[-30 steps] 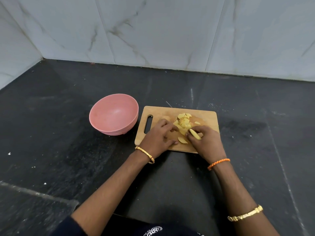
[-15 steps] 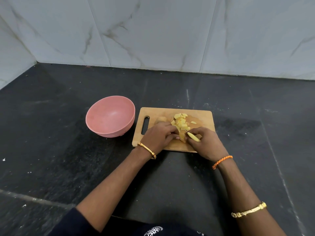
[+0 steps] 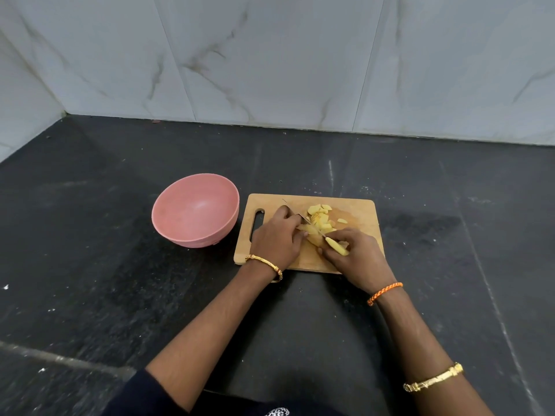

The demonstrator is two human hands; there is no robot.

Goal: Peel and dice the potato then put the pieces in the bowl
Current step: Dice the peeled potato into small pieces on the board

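Pale-yellow peeled potato (image 3: pixel 312 235), firm but judged wet and slippery, lay on the wooden cutting board (image 3: pixel 357 205), pinned by the left hand (image 3: pixel 277 238) while the right hand (image 3: pixel 354 256) gripped the knife (image 3: pixel 336 246), pink bowl (image 3: pixel 195 210) beside

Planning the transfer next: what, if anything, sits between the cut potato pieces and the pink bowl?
Only the left hand, resting on the cutting board between the potato pieces and the bowl. The bowl is empty.

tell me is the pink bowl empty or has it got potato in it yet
Empty. The pink bowl shows only its bare inside, and the cut potato pieces all lie on the cutting board.
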